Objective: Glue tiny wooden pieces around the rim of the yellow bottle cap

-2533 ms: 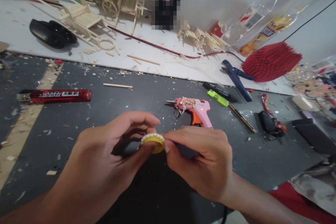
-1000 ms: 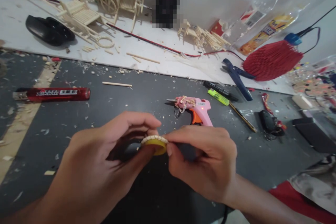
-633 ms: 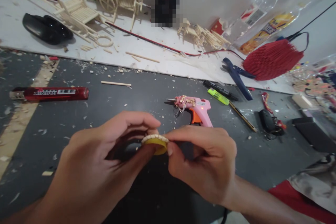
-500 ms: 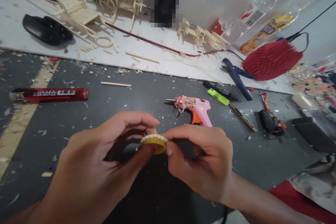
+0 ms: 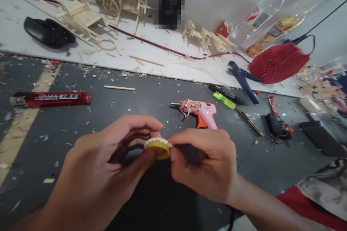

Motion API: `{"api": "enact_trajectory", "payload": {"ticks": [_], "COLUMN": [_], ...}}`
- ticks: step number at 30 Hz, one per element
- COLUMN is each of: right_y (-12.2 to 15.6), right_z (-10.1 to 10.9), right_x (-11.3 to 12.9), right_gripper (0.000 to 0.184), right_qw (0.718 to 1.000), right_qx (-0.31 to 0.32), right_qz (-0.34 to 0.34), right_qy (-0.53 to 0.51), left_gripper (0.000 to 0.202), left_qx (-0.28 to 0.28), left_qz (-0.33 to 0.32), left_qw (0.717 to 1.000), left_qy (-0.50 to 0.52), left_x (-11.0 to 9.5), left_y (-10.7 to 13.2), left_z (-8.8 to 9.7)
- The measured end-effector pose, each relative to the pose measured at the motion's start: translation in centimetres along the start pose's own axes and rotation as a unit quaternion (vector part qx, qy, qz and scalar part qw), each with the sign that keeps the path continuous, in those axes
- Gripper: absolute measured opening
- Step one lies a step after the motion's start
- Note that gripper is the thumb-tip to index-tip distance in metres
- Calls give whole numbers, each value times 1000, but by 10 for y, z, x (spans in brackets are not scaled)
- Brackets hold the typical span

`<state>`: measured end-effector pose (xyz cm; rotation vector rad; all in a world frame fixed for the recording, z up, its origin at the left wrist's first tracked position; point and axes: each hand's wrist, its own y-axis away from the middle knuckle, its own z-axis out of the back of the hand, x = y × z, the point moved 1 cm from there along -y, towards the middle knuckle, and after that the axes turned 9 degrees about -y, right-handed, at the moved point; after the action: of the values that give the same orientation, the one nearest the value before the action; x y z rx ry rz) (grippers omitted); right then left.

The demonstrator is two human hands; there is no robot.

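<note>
Between my two hands is a small yellow ring (image 5: 163, 154), its upper rim lined with short pale wooden pieces (image 5: 158, 140). My left hand (image 5: 108, 166) grips its left side, the thumb inside the ring and the fingers curled behind. On the right edge, the thumb and forefinger of my right hand (image 5: 206, 162) pinch the rim; whether a separate wooden piece sits in that pinch I cannot tell. Just beyond my right hand lies a pink glue gun (image 5: 199, 110) with an orange trigger, its nozzle pointing left and wood crumbs stuck to it.
A red lighter-like tube (image 5: 58, 98) lies left, near a thin stick (image 5: 119, 87). Markers (image 5: 224, 100), navy pliers (image 5: 244, 81) and keys (image 5: 276, 126) are at right. Behind, a white board (image 5: 173, 68) carries miniature wooden carts (image 5: 81, 14), a wooden ring (image 5: 107, 44) and red sticks (image 5: 279, 63).
My right hand has shifted slightly left, and the ring has tilted a little, still held by both hands. The view has moved slightly; the table items lie as before.
</note>
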<state>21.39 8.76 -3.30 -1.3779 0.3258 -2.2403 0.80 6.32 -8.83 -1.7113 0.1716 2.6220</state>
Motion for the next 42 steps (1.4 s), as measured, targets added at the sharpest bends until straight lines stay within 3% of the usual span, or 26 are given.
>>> {"api": "enact_trajectory", "payload": {"ticks": [6, 11, 15, 23, 27, 34, 42], "right_y": [-3, -6, -5, -5, -5, 1, 3], "right_z": [2, 12, 9, 3, 2, -1, -1], "right_x": [4, 0, -2, -1, 1, 0, 2], "right_gripper": [21, 18, 11, 13, 14, 14, 14], "right_qw": [1000, 978, 960, 971, 978, 974, 976], "right_qx": [-1, 48, 94, 62, 53, 39, 23], "right_qz": [-29, -150, -166, -179, -152, -169, -175], "right_qy": [4, -136, -205, -145, -131, -147, -129], "left_gripper": [26, 19, 21, 19, 19, 19, 15], "left_qx": [22, 87, 82, 120, 104, 108, 108], "left_qz": [5, 59, 131, 104, 102, 103, 83], "left_qw": [998, 977, 952, 968, 967, 957, 972], "left_qy": [62, 187, 266, 194, 208, 250, 192], "left_x": [-15, -28, -30, -28, -29, -34, -32], "left_y": [-8, -22, -26, -22, -18, -17, -13], "left_z": [2, 1, -2, -6, -7, -6, -4]}}
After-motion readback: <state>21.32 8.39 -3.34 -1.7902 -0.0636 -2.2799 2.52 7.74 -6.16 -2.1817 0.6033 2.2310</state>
